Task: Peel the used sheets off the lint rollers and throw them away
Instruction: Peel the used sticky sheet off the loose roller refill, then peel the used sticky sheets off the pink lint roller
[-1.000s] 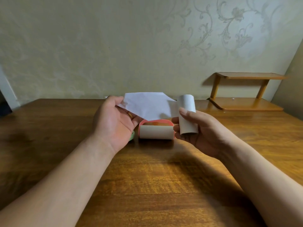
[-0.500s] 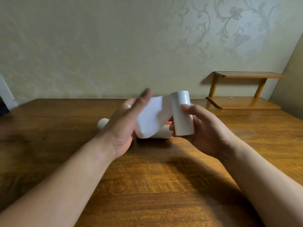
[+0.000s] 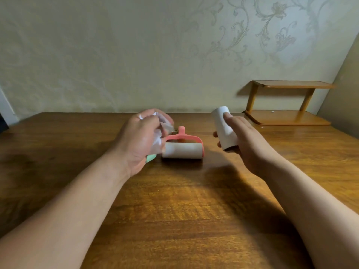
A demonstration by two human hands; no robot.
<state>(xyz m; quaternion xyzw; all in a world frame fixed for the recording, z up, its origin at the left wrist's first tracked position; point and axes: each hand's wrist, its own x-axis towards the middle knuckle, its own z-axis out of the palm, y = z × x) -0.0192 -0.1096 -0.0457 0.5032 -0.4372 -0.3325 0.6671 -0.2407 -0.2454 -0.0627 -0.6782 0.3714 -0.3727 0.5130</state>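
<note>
My right hand (image 3: 244,140) grips a white lint roll (image 3: 224,129), held tilted above the table, thumb pressed on its side. My left hand (image 3: 139,142) is closed around a crumpled white used sheet (image 3: 162,131), which is fully off the roll. Between the hands a pink-handled lint roller (image 3: 182,150) lies on the wooden table (image 3: 174,210), its roll facing me. A bit of green (image 3: 151,158) shows under my left hand; what it belongs to is hidden.
A small two-tier wooden shelf (image 3: 287,117) stands at the back right of the table against the patterned wall. A dark object sits at the far left edge (image 3: 3,123).
The flat sheet that stretched from the roll to my left hand has come off. My left hand has crumpled it, and my hands have moved apart, uncovering the pink roller.
</note>
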